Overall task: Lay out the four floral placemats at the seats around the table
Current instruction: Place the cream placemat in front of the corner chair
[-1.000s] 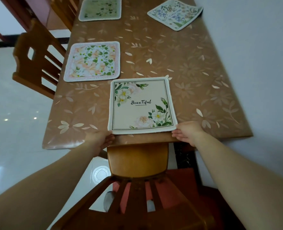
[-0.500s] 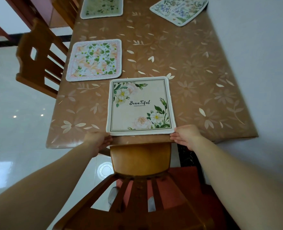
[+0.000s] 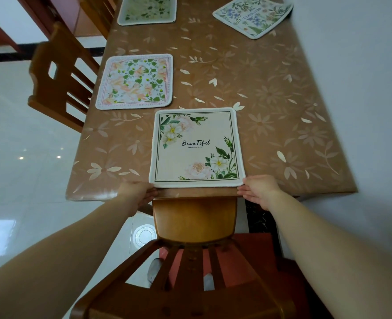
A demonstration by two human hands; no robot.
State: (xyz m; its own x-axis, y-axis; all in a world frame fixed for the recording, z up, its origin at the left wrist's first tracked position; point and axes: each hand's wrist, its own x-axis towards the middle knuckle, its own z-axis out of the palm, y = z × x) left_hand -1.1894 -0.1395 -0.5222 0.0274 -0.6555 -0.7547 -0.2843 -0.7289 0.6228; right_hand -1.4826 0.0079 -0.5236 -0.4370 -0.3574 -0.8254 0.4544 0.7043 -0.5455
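At 9 o'clock a wooden chair [image 3: 61, 77] faces the peach-and-green placemat [image 3: 135, 82], and at 11 o'clock the pale green placemat [image 3: 147, 9] lies by another seat. The left hand [image 3: 136, 193] grips the near left corner of the "Beautiful" placemat [image 3: 196, 148], fingers curled under the edge. Over the last second this mat has hardly shifted; it only sits a little squarer to the table [image 3: 271, 93] edge, above the chair at 6 o'clock [image 3: 195, 221]. I judge that a final alignment, with all 4 mats down. The right hand [image 3: 260, 188] pinches the near right corner. At 1 o'clock the blue-flowered placemat [image 3: 252, 14] lies askew. No containers are visible.
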